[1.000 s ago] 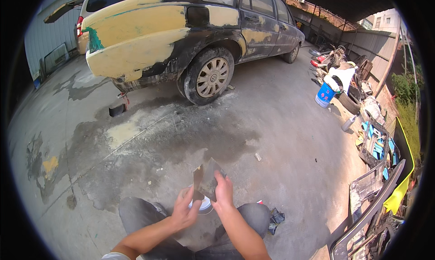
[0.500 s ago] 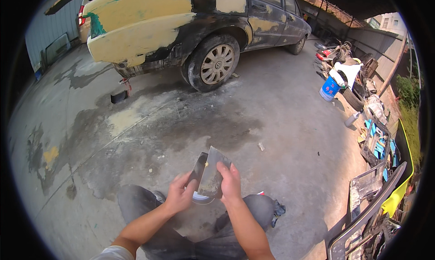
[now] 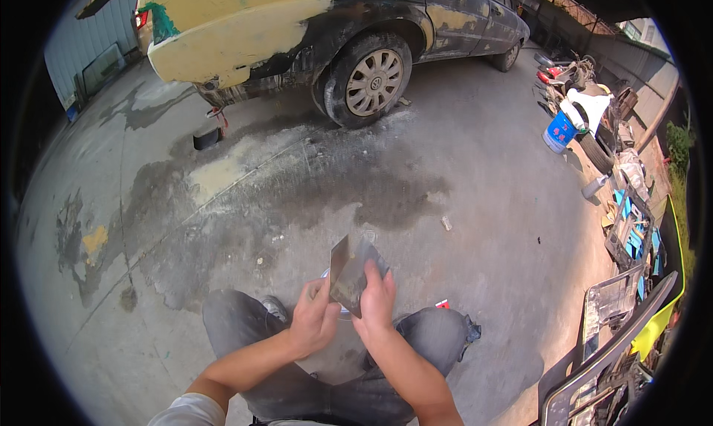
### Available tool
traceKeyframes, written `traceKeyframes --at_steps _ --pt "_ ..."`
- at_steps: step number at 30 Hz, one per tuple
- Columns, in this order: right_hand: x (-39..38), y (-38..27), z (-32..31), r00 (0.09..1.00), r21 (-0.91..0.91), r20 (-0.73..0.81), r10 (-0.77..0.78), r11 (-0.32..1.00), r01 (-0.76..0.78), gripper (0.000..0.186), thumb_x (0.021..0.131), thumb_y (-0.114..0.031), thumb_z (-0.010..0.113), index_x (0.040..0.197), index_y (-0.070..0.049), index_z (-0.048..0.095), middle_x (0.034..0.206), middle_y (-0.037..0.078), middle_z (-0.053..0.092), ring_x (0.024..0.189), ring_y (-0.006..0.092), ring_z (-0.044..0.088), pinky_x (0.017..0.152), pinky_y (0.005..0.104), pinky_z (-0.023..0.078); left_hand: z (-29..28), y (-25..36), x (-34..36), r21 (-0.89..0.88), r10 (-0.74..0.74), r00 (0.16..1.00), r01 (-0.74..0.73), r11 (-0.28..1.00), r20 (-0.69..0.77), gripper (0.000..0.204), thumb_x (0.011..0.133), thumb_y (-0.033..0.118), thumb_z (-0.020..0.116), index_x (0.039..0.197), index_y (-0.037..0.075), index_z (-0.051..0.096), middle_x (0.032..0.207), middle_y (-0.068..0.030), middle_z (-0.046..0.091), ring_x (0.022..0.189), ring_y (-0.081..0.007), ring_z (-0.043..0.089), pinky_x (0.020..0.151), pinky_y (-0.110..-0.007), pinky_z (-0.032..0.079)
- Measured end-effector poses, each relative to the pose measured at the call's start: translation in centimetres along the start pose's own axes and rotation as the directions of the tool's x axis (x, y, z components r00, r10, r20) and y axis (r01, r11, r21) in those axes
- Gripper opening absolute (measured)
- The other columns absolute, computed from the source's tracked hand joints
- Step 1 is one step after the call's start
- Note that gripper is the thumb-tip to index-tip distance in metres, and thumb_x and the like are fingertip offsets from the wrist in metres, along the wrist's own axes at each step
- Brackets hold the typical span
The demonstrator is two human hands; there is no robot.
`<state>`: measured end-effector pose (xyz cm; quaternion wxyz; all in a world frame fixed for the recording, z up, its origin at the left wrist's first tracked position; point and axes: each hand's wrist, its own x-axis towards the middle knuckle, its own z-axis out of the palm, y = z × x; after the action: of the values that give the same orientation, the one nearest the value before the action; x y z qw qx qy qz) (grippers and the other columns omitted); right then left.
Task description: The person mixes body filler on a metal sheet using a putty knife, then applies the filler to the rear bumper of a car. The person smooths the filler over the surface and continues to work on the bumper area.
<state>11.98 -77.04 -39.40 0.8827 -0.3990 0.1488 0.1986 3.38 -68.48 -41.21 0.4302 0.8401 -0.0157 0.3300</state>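
Two thin, flat metal putty scrapers meet in front of my knees, one in each hand. My left hand (image 3: pixel 315 318) is closed around the left scraper (image 3: pixel 339 258), which is tilted nearly edge-on. The right scraper (image 3: pixel 359 270) is gripped by my right hand (image 3: pixel 376 300), its thumb lying along the grey face. The blades overlap, and whether they touch I cannot tell. Below them, mostly hidden by the hands, shows the pale round rim (image 3: pixel 344 311) of some vessel.
Ahead stands a dark car (image 3: pixel 312 32) with yellowish filler patches. A blue bucket (image 3: pixel 559 132), a tyre (image 3: pixel 596 153) and scrap parts line the right side. By my right knee lies a small red-and-white item (image 3: pixel 443 304). Dark stains mark the concrete floor (image 3: pixel 490 262).
The left scraper has turned from face-up to nearly edge-on and moved against the right one. Both hands have drawn closer together. The whole view has shifted slightly.
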Motion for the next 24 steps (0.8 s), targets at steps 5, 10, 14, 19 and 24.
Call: traceKeyframes --at_steps 5,10,14,19,24 --pt "-0.2 -0.2 0.1 1.000 0.009 0.019 0.008 1.000 -0.008 0.017 0.093 -0.013 0.051 0.103 -0.001 0.047 0.096 0.009 0.058 0.084 0.0175 0.060 0.069 0.0316 0.051 0.0 -0.1 -0.4 0.063 0.026 0.999 -0.027 0.998 0.021 0.042 0.092 0.015 0.052 0.127 -0.008 0.046 0.106 -0.0196 0.057 0.093 -0.0316 0.054 0.082 -0.035 0.044" --pt "-0.5 -0.5 0.0 1.000 0.030 0.026 0.015 0.999 -0.016 0.016 0.093 -0.013 0.051 0.102 -0.001 0.047 0.094 0.009 0.058 0.081 0.0163 0.060 0.066 0.0311 0.052 0.4 -0.5 -0.8 0.147 0.113 0.993 -0.118 0.982 0.041 0.052 0.073 -0.004 0.062 0.124 -0.009 0.049 0.098 -0.0222 0.058 0.086 -0.0331 0.058 0.071 -0.036 0.050" --pt "-0.8 -1.3 0.3 0.997 0.034 0.076 0.006 0.999 -0.009 0.017 0.093 -0.015 0.051 0.103 -0.001 0.050 0.092 0.008 0.059 0.078 0.0156 0.060 0.064 0.0306 0.051 0.6 -1.1 -1.3 0.192 0.166 0.978 -0.189 0.963 0.130 0.044 0.070 -0.004 0.063 0.113 -0.008 0.056 0.096 -0.0196 0.059 0.081 -0.0319 0.058 0.067 -0.036 0.050" --pt "-0.1 -2.8 0.3 0.989 0.045 0.149 0.000 0.999 -0.006 0.019 0.094 -0.019 0.051 0.103 -0.002 0.053 0.089 0.005 0.058 0.075 0.0145 0.059 0.064 0.0304 0.050 1.0 -1.3 -1.3 0.226 0.231 0.959 -0.264 0.938 0.161 0.034 0.069 -0.005 0.064 0.103 -0.007 0.060 0.092 -0.0172 0.060 0.074 -0.0303 0.059 0.065 -0.036 0.049" --pt "0.7 -3.2 -0.3 0.996 0.094 0.090 0.000 0.996 -0.009 0.020 0.093 -0.017 0.052 0.105 -0.002 0.052 0.093 0.007 0.059 0.080 0.0161 0.061 0.067 0.0325 0.052 1.2 -1.5 -0.1 -0.092 -0.156 0.981 0.145 0.985 -0.117 0.027 0.079 -0.009 0.057 0.105 -0.006 0.060 0.087 -0.0119 0.060 0.073 -0.0203 0.058 0.064 -0.027 0.046"
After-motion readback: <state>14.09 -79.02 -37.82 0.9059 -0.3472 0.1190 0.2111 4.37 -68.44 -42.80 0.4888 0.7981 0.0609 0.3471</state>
